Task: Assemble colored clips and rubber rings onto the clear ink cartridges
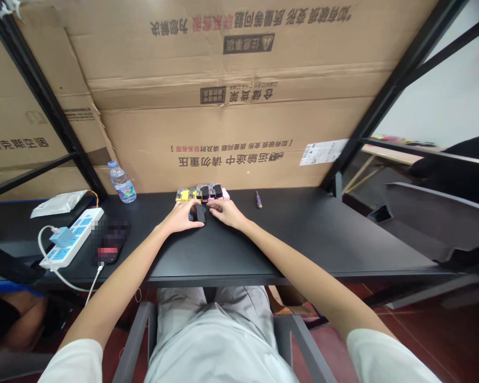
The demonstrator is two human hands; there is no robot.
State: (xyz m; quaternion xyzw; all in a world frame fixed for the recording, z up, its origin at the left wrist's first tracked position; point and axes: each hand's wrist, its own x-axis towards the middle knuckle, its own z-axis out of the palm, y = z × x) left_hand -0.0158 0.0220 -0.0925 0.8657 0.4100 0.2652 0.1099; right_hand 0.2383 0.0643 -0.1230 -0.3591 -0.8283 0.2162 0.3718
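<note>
My left hand point(180, 217) is closed around a small black plastic block point(200, 213), thumb on the near side and fingers on the far side. Just right of the block, my right hand point(228, 214) has its thumb and fingers curled together. Whatever may lie between those fingertips is too small to make out. Behind both hands, against the cardboard, stands a row of small clear plastic blocks. The left one carries a yellow part point(182, 196), while black parts point(216, 190) and a pink edge point(225, 195) show farther right.
A small screwdriver point(258, 200) lies right of the row. Leftward are a water bottle point(122, 182), a phone point(112, 242) on a white cable and a power strip point(74, 236). Cardboard point(223, 127) walls the back of the black table point(303, 234), between black metal posts point(387, 101).
</note>
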